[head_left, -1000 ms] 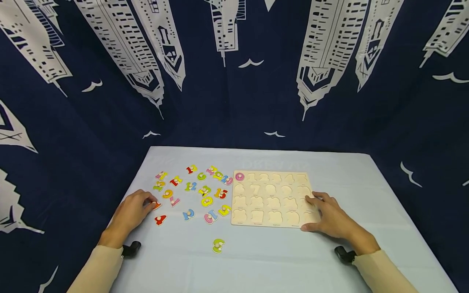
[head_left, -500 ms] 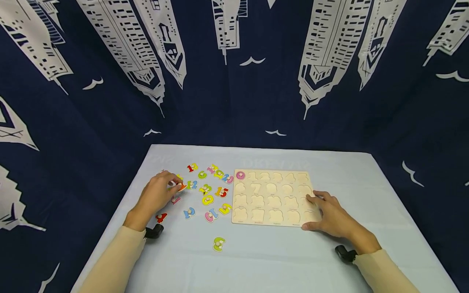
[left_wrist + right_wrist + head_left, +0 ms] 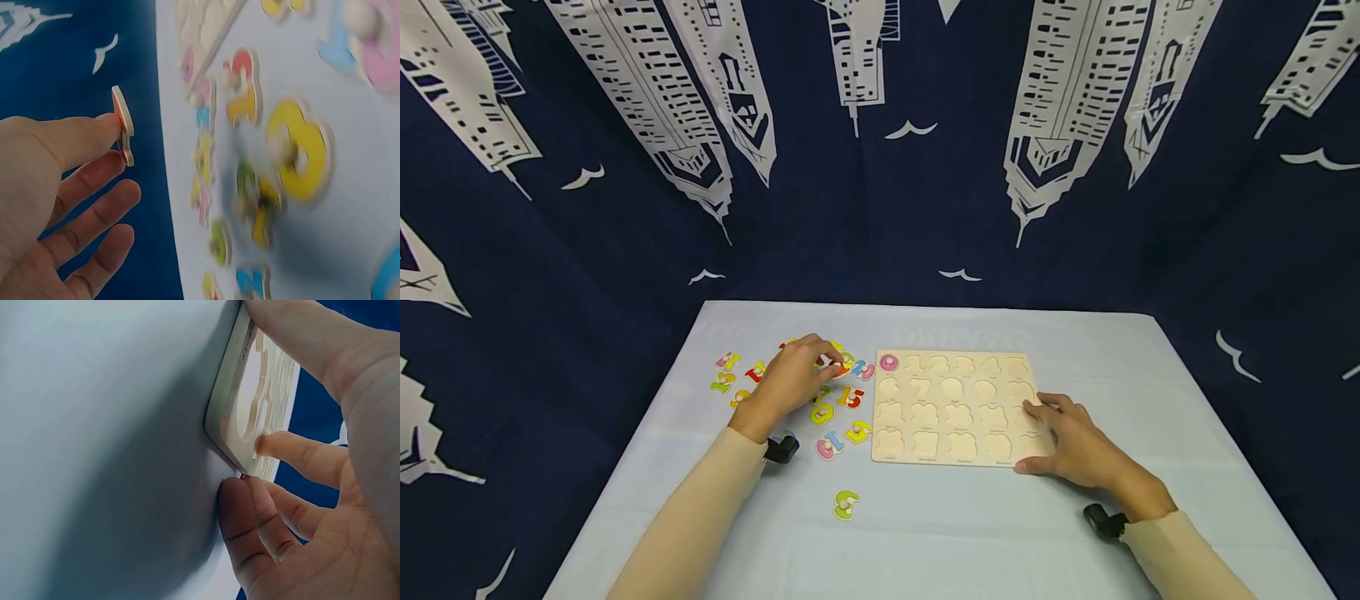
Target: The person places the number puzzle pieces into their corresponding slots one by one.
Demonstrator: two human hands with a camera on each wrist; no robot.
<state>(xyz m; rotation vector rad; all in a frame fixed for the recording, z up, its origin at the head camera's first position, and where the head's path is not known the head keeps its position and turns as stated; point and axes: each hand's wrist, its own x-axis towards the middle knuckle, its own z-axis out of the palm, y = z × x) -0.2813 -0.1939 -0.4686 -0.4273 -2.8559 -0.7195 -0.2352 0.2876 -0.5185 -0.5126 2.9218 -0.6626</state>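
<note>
Thin wooden piece (image 3: 127,122) sits pinched in the left hand (image 3: 793,373).

Wht tabletop (image 3: 940,542), faint lettering (image 3: 958,337) nr far edge, too pale to read. Navy fabric backdrop (image 3: 865,208) behind it, also L & R sides. Upside-down skyscraper prints (image 3: 1067,108) in wht across top, spires pointing down; small wht gull prints (image 3: 1318,158) scattered btwn & below. L wrist view: one gull, one spire on navy.
</note>
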